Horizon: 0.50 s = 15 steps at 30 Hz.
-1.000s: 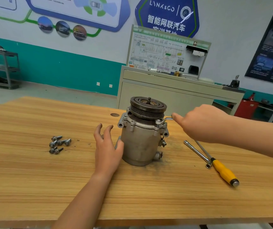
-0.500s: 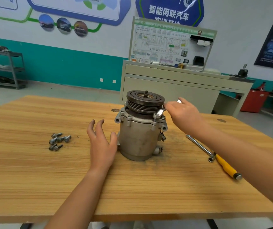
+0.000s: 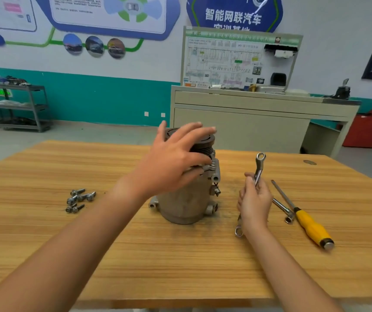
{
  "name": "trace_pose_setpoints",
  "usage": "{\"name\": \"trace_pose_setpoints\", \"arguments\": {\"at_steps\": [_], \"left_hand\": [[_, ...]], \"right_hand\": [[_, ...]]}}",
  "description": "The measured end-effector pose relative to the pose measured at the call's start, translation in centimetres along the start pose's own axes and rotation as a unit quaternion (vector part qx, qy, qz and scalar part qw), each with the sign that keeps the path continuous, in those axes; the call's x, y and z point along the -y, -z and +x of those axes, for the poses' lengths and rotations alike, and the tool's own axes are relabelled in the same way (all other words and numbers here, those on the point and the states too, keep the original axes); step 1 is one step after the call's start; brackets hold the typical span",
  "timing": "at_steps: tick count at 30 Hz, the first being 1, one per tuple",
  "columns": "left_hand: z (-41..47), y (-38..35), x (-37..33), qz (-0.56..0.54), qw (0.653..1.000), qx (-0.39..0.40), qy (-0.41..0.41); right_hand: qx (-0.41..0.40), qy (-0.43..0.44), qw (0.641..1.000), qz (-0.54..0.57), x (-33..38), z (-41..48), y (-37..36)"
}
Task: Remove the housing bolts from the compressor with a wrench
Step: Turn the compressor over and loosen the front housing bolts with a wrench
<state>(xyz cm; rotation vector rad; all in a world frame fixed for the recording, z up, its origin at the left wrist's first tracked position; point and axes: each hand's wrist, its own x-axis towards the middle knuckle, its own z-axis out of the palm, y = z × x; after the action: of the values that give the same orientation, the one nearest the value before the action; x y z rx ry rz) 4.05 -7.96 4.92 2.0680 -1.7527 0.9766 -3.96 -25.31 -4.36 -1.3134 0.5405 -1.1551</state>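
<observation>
Wrench (image 3: pixel 258 170) lifted off compressor (image 3: pixel 186 199) (now upright, ring end up).

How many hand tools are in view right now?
3: a silver double-ended ring wrench held in the right hand, a silver L-shaped socket wrench on the wooden table to its right, and a yellow-handled screwdriver beside that.
</observation>
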Motion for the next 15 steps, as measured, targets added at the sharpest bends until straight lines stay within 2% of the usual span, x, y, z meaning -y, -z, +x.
{"name": "trace_pose_setpoints", "arguments": {"at_steps": [2,4,8,15], "left_hand": [[1.1,0.4,0.7,0.034,0.995,0.097,-0.003],[1.8,0.4,1.4,0.043,0.99,0.134,-0.006],[2.9,0.6,1.7,0.05,0.986,0.153,-0.035],[3.3,0.6,1.8,0.095,0.98,0.16,-0.072]], "right_hand": [[0.003,-0.003,0.999,0.034,-0.2,-0.7,0.1],[0.015,0.006,0.999,0.04,-0.3,-1.1,0.2],[0.068,0.025,0.997,0.034,-0.4,-2.0,0.2],[0.086,0.025,0.996,-0.017,-0.7,-2.3,0.3]]}}
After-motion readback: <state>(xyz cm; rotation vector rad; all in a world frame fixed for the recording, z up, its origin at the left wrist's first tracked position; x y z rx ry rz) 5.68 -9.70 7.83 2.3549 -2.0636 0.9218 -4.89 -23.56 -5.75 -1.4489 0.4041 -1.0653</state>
